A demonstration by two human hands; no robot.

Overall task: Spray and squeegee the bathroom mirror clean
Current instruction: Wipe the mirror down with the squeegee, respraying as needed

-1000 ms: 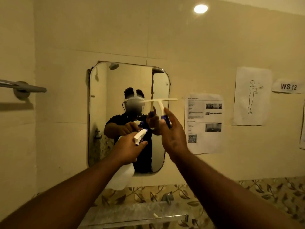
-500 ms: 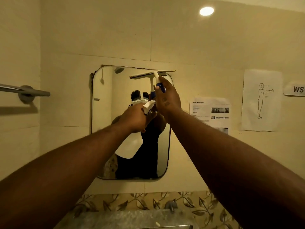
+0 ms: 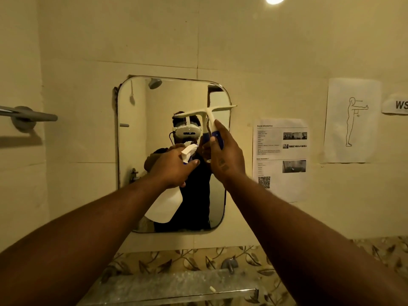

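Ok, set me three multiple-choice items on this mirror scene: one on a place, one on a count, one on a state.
1. Where is the squeegee blade?
A. Across the right part of the mirror, above the hands
B. Flat on the shelf below
C. Hung on the towel bar

2. How many printed sheets hang on the wall right of the mirror, apart from the cut-off label?
A. None
B. Two
C. Five

3. What is the left hand doing?
A. Hanging open at the side
B. Gripping the spray bottle, nozzle toward the glass
C. Pressing flat on the wall

Answers:
1 A: the pale bar spans the right part of the glass, held up by the right hand.
2 B: an information sheet and a figure drawing.
3 B: its fingers wrap the trigger head.
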